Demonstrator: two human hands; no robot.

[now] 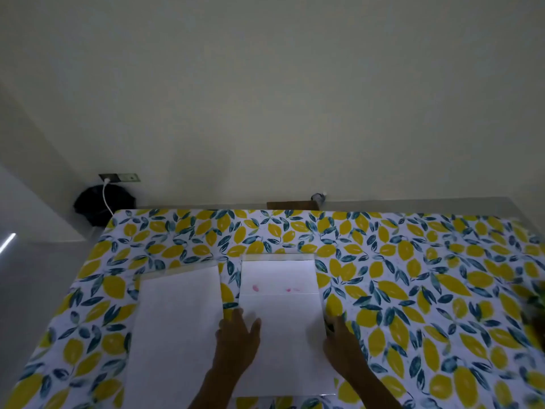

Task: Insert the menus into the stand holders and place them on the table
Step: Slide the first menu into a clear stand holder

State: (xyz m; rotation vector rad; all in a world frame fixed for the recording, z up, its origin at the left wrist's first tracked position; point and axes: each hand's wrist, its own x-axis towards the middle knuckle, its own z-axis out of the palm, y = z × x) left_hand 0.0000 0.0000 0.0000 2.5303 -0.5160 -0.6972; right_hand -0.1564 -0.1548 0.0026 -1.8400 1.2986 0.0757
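Observation:
Two clear stand holders with white menu sheets lie flat on the lemon-print tablecloth (413, 276). The left one (177, 326) rests untouched near the table's left side. On the right one (283, 314), which shows faint pink marks, my left hand (237, 340) lies flat with fingers spread at its left edge. My right hand (343, 346) touches its right edge with fingers together; whether it grips the edge is unclear.
The table's far edge meets a pale wall. A black round object (103, 205) with a white cable (105, 196) plugged into a wall socket (119, 177) sits beyond the far left corner. A brown chair top (290, 205) shows behind the table. Something green lies blurred at the right edge (536, 302).

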